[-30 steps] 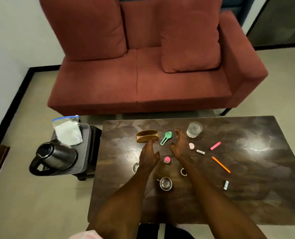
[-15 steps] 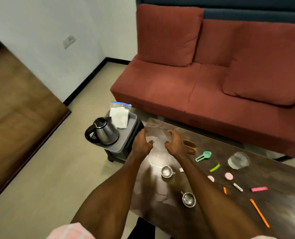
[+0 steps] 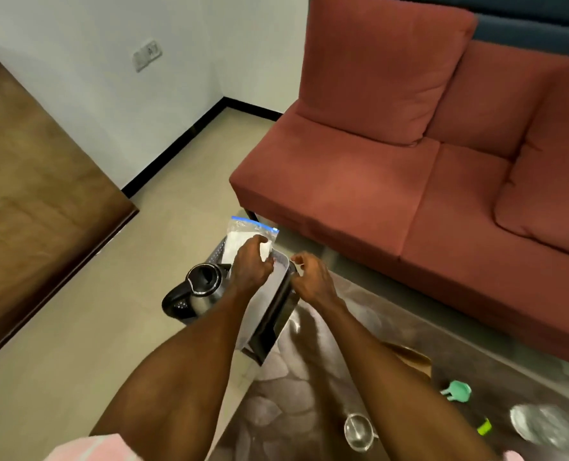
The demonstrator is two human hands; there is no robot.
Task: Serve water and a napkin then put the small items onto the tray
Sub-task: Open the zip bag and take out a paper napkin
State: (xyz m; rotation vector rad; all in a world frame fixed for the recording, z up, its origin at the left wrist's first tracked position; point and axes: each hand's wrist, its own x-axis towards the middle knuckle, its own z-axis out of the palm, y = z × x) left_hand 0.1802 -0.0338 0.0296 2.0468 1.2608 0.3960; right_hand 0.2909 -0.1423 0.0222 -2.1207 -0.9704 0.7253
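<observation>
1. Steel cups sit nearest on the dark marbled table (image 3: 293, 394): a small round metal cup (image 3: 359, 430) by the right forearm, and a clear glass tumbler (image 3: 539, 424) blurred at the lower right.
2. Beside the tumbler lie a mint-green plastic scoop (image 3: 457, 391) and a small lime-green piece (image 3: 484, 426); a brown oval wooden dish (image 3: 412, 359) shows just behind the right forearm.
3. Off the table's left end, a grey plastic tray (image 3: 276, 277) carries a steel electric kettle with a black handle (image 3: 203, 289).
4. The left hand (image 3: 251, 264) reaches over the tray, fingers curled onto a clear zip bag with a blue seal holding white napkins (image 3: 243, 236), which stands at the tray's far end.
5. The right hand (image 3: 311, 277) hovers over the tray's right edge, fingers loosely curled, holding nothing.
6. Beyond them stands a red fabric sofa (image 3: 409, 144).
</observation>
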